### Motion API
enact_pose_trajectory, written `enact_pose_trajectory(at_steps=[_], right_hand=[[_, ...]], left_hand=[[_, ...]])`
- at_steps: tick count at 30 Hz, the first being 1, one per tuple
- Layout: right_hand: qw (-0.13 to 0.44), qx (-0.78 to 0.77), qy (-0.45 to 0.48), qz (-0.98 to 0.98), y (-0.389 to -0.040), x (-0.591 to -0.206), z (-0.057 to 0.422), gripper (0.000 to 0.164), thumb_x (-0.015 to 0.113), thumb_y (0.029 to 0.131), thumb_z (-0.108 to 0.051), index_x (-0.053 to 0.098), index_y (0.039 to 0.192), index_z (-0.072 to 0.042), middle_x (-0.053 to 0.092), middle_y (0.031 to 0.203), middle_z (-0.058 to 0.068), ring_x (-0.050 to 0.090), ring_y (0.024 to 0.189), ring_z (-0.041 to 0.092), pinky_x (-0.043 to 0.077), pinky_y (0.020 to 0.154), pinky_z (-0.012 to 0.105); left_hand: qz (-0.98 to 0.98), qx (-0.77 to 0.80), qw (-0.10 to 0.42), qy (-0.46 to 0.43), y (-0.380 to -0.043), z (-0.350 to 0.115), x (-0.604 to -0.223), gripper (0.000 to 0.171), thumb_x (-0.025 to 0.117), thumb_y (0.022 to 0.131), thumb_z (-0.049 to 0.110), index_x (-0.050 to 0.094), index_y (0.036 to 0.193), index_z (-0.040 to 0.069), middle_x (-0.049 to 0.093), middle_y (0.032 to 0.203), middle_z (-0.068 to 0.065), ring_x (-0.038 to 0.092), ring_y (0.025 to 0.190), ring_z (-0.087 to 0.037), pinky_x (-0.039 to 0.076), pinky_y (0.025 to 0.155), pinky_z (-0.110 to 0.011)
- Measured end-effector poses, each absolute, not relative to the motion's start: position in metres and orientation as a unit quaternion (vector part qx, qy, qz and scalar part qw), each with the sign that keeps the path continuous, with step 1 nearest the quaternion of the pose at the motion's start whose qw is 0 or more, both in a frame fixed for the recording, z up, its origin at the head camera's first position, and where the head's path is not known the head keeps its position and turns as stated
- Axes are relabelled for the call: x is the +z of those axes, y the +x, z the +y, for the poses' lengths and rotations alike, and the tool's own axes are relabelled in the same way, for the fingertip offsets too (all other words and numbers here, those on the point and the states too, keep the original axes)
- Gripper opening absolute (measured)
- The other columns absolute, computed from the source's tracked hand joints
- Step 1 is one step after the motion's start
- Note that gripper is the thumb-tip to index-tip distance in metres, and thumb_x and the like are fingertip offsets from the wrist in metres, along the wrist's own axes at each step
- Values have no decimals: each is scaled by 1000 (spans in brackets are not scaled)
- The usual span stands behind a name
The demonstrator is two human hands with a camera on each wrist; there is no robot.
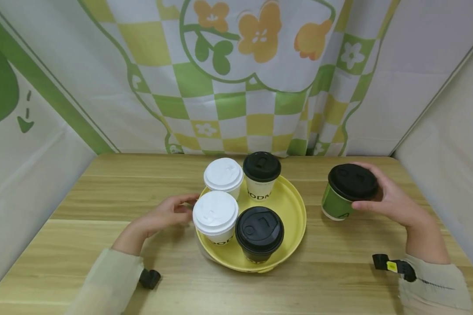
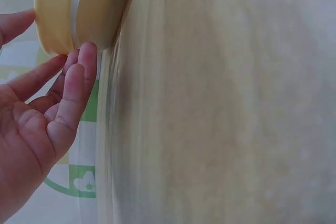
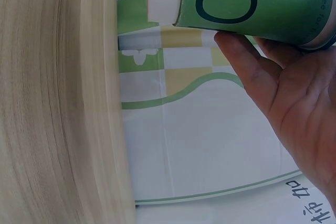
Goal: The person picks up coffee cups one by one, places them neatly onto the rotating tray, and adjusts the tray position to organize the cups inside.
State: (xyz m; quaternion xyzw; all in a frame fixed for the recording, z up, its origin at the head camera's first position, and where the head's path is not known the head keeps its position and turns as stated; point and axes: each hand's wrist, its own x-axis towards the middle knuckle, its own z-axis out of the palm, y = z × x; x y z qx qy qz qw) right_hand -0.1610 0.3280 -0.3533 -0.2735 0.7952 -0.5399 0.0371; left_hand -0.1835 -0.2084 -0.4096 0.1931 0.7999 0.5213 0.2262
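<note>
My right hand (image 1: 394, 203) grips a green paper coffee cup (image 1: 335, 202) with a black lid, thumb on the near side. In the right wrist view the green cup (image 3: 273, 3) is held off the table, a gap under its base. My left hand (image 1: 167, 216) is at the left rim of a round yellow tray (image 1: 293, 218); in the left wrist view its fairly straight fingers (image 2: 71, 98) touch the tray's side (image 2: 100, 14). On the tray stand two white-lidded cups (image 1: 215, 214) (image 1: 223, 175) and two black-lidded cups (image 1: 260, 232) (image 1: 261, 170).
The wooden table (image 1: 339, 280) ends at the back against a checked, flowered curtain (image 1: 228, 105). White fabric walls (image 1: 457, 144) close in both sides. Black camera straps sit on both wrists.
</note>
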Motion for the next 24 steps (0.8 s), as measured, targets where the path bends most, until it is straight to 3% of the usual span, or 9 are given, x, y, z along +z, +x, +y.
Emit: enact_pose_trajectory(at_steps=[10, 14, 18, 24], right_hand=[[35, -540, -274, 795, -161, -354, 327, 85, 64, 82, 19, 25, 154, -4, 51, 139, -9, 58, 118, -1, 53, 86, 17], [37, -549, -276, 788, -162, -354, 328, 85, 64, 81, 20, 26, 153, -4, 52, 138, -7, 58, 119, 0, 53, 87, 17], [37, -549, -276, 788, -162, -352, 327, 84, 64, 81, 20, 27, 153, -3, 52, 138, -7, 59, 118, 1, 53, 86, 17], [39, -548, -277, 788, -162, -352, 327, 85, 64, 81, 20, 27, 153, -4, 53, 138, -7, 59, 118, 1, 54, 86, 17]], left_hand=[[810, 513, 221, 176, -176, -209, -401, 59, 60, 95, 13, 40, 147, -5, 55, 132, -25, 61, 115, -29, 55, 88, -33], [811, 518, 225, 152, -158, -207, -390, 42, 61, 94, 12, 52, 130, -9, 62, 113, -20, 64, 101, -27, 57, 84, -33], [808, 514, 260, 127, -140, -202, -382, 28, 62, 93, 12, 58, 110, -10, 64, 93, -16, 66, 81, -25, 59, 75, -34], [811, 505, 272, 111, -126, -191, -384, 21, 64, 91, 14, 60, 100, -5, 62, 82, -9, 65, 71, -22, 58, 69, -32]])
